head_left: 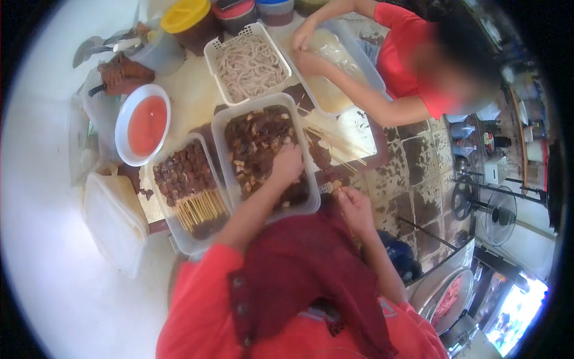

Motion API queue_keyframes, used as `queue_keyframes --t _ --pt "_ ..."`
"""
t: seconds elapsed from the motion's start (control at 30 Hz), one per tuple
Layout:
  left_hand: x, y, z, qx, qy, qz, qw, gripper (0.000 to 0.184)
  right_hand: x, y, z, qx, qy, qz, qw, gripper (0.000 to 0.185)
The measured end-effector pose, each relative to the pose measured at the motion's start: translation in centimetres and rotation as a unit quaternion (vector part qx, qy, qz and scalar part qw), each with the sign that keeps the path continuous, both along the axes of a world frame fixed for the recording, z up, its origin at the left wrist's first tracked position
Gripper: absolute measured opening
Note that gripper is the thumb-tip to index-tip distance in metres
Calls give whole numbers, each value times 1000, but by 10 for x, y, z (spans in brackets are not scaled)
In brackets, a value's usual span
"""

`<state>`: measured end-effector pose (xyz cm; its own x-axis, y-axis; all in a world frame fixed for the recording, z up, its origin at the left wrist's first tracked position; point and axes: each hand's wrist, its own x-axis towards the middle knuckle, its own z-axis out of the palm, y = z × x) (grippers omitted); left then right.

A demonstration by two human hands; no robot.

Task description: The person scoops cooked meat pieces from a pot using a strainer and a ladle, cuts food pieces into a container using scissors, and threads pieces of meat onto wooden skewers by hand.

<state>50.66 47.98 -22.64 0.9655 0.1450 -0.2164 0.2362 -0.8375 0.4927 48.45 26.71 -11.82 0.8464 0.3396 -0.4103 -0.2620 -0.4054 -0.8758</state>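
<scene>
My left hand (288, 163) is down in a clear plastic tub of dark marinated meat pieces (254, 143). Its fingers are drawn together at the meat, and what they pinch is hidden. To the right of the tub, my right hand (357, 210) is closed on a thin bamboo skewer, mostly hidden by the fingers, with a small light brown piece (337, 185) at the fingertips. Left of the meat tub, a second clear tub (174, 244) holds rows of loaded meat skewers (186, 173), their bare sticks pointing toward me. Loose bamboo skewers (338, 143) lie to the right of the meat.
A white basket (210, 60) of pale strips stands behind the meat tub. To the left are a bowl of orange-red liquid (146, 127) and a plastic lid (113, 221). Across the table, a person in a red shirt (406, 51) works over another tub (373, 72).
</scene>
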Motion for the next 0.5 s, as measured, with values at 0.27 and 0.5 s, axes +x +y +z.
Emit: queue_keyframes --t 0.27,0.5 --pt "-24 28 13 -479 115 240 837 30 5 5 7 33 -9 0 999 19" --pt "-67 74 16 -581 34 308 752 34 10 9 -3 22 1 19 1000 17"
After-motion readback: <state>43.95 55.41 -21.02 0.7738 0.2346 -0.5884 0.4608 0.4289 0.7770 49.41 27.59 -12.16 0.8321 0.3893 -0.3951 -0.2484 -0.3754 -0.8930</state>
